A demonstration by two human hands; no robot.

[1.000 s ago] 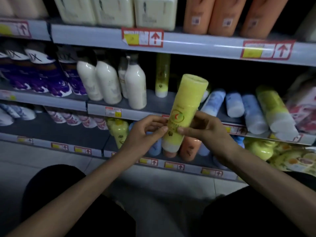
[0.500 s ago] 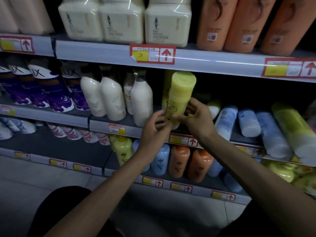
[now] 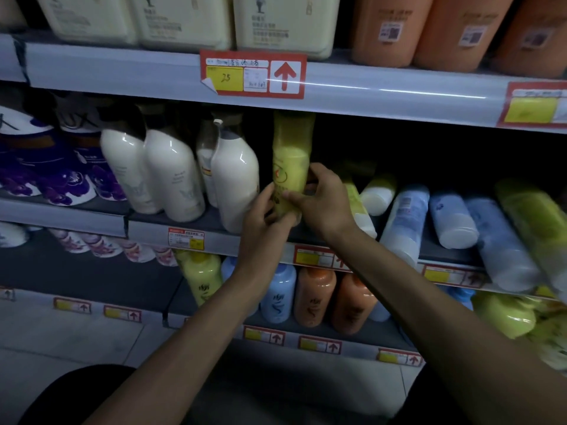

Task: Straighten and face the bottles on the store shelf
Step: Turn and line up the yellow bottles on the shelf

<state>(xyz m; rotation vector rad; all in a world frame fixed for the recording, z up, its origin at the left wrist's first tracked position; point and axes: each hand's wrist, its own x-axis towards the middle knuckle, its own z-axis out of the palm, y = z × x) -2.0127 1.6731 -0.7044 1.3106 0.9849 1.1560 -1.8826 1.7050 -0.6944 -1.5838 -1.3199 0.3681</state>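
Where the head camera looks down at the middle shelf, a yellow bottle stands upright just right of a row of white bottles. Its logo is turned outward and its top sits close under the shelf above. Both hands grip its lower half. The left hand curls its fingers against the left side near the base. The right hand wraps thumb and fingers round the right side. Whether the base touches the shelf is hidden by the hands. To the right, blue bottles lie on their sides. Orange bottles stand on the shelf below.
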